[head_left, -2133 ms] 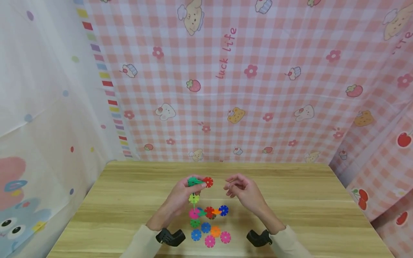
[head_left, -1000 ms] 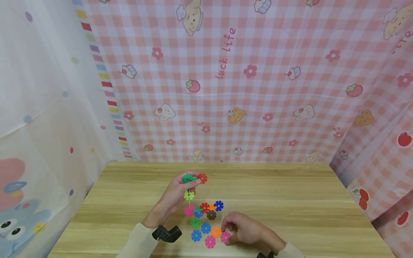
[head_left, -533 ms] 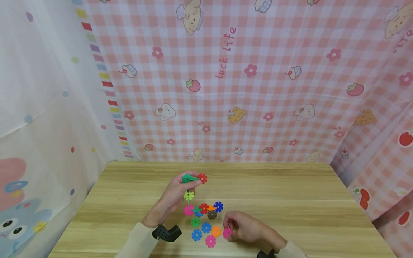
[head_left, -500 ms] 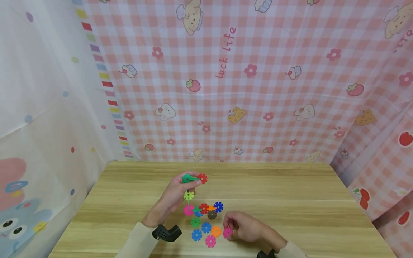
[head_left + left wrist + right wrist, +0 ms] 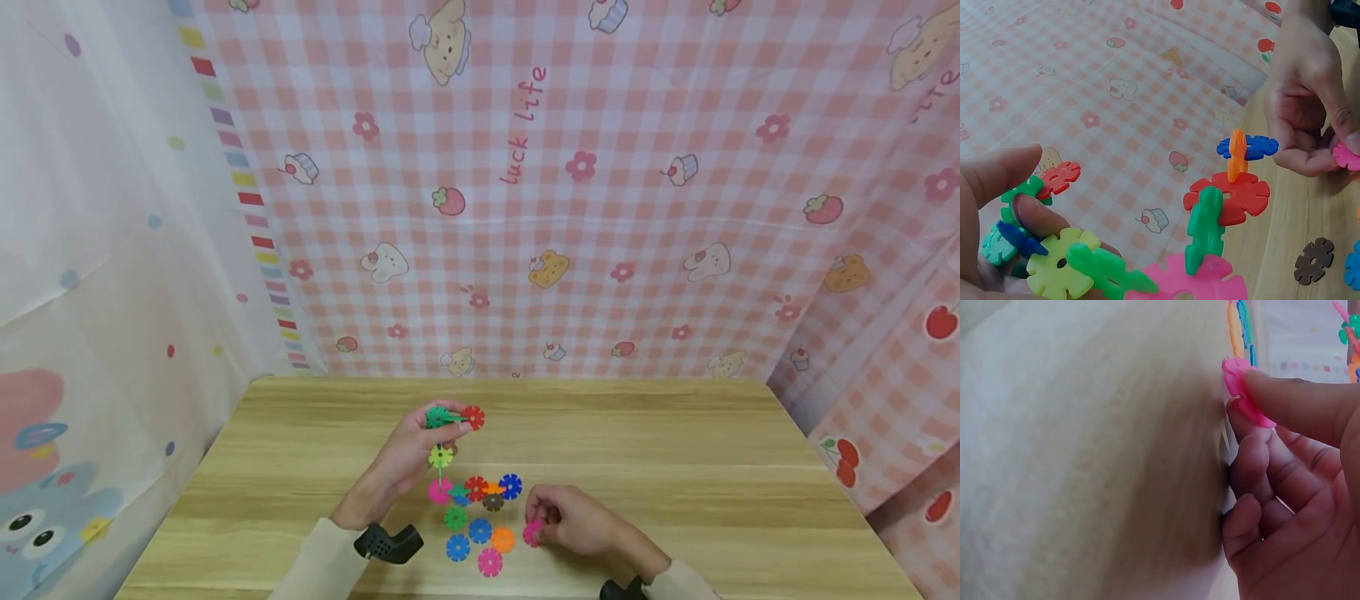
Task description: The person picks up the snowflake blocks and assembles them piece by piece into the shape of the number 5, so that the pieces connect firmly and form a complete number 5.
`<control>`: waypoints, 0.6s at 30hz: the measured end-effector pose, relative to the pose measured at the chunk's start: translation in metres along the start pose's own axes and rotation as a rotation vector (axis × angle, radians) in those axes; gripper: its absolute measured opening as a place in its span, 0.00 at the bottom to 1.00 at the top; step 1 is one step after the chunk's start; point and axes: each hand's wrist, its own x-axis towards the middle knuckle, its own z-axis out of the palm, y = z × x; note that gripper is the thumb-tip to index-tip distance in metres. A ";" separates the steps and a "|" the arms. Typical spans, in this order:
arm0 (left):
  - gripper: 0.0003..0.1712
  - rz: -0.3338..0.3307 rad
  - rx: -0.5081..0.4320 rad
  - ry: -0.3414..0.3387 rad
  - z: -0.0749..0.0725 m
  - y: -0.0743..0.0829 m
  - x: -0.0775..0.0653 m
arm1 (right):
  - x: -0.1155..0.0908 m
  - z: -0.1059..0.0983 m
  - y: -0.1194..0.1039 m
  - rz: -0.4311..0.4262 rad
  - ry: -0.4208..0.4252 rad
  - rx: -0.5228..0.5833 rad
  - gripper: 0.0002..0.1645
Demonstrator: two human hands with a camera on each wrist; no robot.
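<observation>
My left hand (image 5: 408,448) grips one end of a chain of interlocking notched plastic discs. Near its thumb sit a red disc (image 5: 1060,179) and green ones, followed by a yellow disc (image 5: 1054,269). From there the chain runs through a pink disc (image 5: 1200,281), a second red disc (image 5: 1238,203) and an orange disc (image 5: 1237,156) to a dark blue disc (image 5: 1260,147) at the free end. Low over the table on the right, my right hand (image 5: 581,518) pinches a single pink disc (image 5: 1235,378) between thumb and forefinger; the other fingers are curled.
Loose discs lie on the wooden table (image 5: 675,450) between the hands: a brown one (image 5: 492,502), a green one (image 5: 455,517), an orange one (image 5: 502,540), a pink one (image 5: 490,562) and several blue ones (image 5: 458,547). A checked cloth (image 5: 637,217) hangs behind the table.
My right hand has come down from beside the chain to the loose discs, taken a pink disc and drawn it slightly right and back. The left hand has shifted slightly left with the chain.
</observation>
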 end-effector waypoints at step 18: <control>0.11 -0.013 0.007 -0.012 0.004 0.001 -0.002 | 0.001 -0.019 -0.007 0.023 0.146 0.054 0.13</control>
